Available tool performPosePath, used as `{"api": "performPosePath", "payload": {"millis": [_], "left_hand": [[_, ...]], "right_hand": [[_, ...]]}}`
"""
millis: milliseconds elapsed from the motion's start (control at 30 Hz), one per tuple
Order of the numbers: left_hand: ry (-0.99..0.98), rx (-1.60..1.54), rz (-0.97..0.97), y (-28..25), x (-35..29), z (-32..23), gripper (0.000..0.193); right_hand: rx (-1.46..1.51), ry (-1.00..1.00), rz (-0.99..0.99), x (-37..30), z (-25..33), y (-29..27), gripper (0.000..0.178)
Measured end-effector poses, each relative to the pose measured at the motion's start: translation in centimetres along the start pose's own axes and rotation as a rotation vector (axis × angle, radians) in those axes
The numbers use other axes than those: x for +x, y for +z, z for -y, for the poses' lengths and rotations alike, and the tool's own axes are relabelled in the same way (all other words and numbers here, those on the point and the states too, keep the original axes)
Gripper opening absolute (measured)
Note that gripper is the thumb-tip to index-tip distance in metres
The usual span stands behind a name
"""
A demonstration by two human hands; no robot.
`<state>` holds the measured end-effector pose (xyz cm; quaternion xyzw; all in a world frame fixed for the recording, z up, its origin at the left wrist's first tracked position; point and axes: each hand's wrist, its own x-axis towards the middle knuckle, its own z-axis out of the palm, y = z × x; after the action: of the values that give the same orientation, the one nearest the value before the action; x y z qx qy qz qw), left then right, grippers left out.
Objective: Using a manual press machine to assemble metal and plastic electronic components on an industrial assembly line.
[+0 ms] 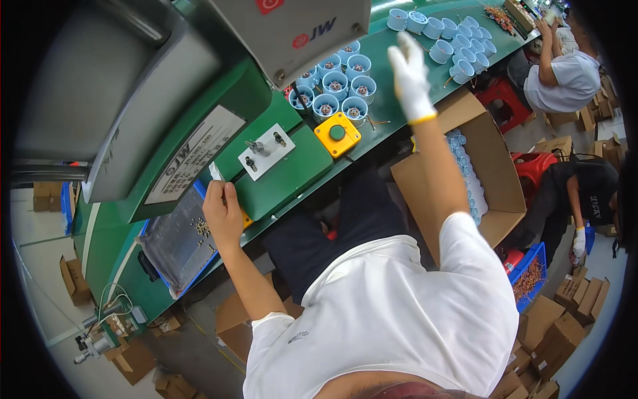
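My right hand (pixel 410 73), in a white glove, reaches over the green bench with its fingers stretched out and nothing visible in them. To its left stand several light-blue round plastic housings (pixel 334 84) with metal-and-copper parts inside. Right of it is another group of light-blue housings (pixel 462 50), some tipped, with wires trailing. My bare left hand (pixel 223 211) is closed at the left side of the green press base (pixel 292 166); a small white piece (pixel 214 171) shows at its fingertips, its kind unclear. Between my hands, a metal fixture plate (pixel 267 151) with pins sits on the base.
A yellow box with a green push button (pixel 337 133) sits beside the base. The press head (pixel 292 40) overhangs it. A blue-edged tray (pixel 176 243) holds small brass-coloured parts. At my right stands an open carton (pixel 495 199) of light-blue parts. Two other people work at the right.
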<state>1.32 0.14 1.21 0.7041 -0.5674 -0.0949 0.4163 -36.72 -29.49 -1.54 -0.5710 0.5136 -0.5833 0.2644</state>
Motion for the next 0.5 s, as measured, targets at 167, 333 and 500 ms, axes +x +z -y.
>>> {"api": "performPosePath", "payload": {"millis": [167, 333, 500], "left_hand": [[0.000, 0.039, 0.010, 0.2, 0.4, -0.1, 0.028], [-0.020, 0.048, 0.007, 0.0, 0.2, -0.4, 0.027], [-0.023, 0.062, 0.019, 0.0, 0.3, -0.5, 0.028]], "right_hand": [[-0.850, -0.163, 0.049, 14.6, -2.0, -5.0, 0.069], [-1.139, -0.055, 0.362, 18.7, -1.8, -3.9, 0.085], [-1.220, -0.082, 0.383, 16.9, -2.9, -1.3, 0.079]]}}
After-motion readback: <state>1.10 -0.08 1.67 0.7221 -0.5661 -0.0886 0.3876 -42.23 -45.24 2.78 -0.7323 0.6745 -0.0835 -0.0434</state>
